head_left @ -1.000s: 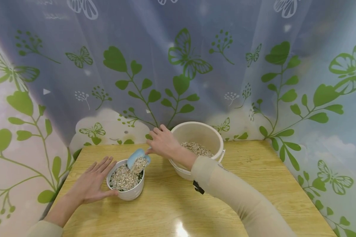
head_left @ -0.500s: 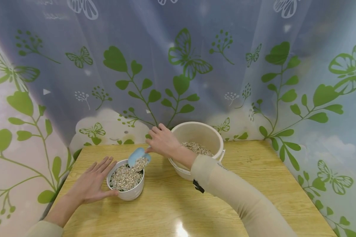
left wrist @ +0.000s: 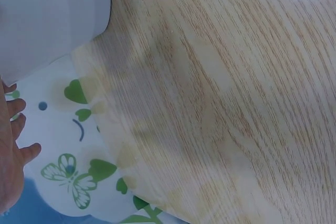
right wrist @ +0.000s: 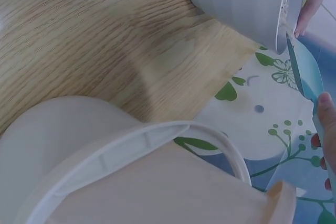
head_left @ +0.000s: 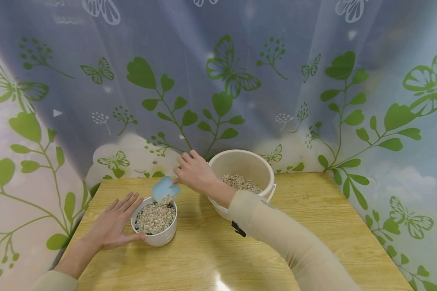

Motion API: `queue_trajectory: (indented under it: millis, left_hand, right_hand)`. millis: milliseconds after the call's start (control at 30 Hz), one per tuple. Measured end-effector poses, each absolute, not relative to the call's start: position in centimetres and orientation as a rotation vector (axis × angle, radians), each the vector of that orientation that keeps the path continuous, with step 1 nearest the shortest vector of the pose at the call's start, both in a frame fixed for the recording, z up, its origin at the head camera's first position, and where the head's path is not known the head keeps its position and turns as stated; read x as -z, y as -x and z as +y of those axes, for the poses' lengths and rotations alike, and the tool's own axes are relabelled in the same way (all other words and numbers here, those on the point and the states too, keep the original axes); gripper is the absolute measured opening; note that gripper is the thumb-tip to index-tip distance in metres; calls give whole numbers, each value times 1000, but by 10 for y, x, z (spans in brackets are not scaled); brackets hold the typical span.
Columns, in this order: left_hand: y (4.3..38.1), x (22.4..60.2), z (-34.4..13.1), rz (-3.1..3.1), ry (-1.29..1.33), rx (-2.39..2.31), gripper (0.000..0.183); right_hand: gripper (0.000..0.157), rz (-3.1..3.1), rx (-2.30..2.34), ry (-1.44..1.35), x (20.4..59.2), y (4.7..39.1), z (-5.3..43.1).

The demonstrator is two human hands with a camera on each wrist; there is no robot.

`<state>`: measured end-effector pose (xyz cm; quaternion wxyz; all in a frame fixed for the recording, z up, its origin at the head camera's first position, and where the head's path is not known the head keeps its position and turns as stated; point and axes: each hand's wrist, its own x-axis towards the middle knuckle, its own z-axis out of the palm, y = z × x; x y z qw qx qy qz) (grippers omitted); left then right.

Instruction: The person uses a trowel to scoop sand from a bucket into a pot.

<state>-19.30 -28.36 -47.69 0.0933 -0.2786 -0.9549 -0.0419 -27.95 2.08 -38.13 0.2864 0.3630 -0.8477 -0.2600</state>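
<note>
A small white pot (head_left: 161,238) stands at the left of the table, filled with pale grains (head_left: 155,217) and showing dark green bits around the edge. My left hand (head_left: 111,224) rests beside it, fingers straight along its far left side and thumb at the front rim. Over the pot's back right rim, my right hand (head_left: 194,171) grips a light blue scoop (head_left: 165,188) by its handle. The scoop is tipped steeply, its mouth low over the grains and some grains at its lip. In the right wrist view, the scoop (right wrist: 304,66) meets the pot's rim.
A larger cream bucket (head_left: 240,159) with a carrying handle (head_left: 273,192) stands right of the pot, partly filled with similar grains (head_left: 242,183). My right forearm crosses over its front left rim. A patterned curtain (head_left: 189,93) hangs behind the wooden table (head_left: 313,226).
My right hand has moved slightly left and up, tipping the scoop further. Most grains in the scoop have slid into the pot. My left hand has stayed in place.
</note>
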Motion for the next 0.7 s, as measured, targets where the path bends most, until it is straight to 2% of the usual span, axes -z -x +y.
queue_trajectory:
  millis: [700]
  left_hand:
    - [194,476,-283,-2829,822,114,114]
  right_hand:
    - [50,-1936,574,-1004,386,275,30]
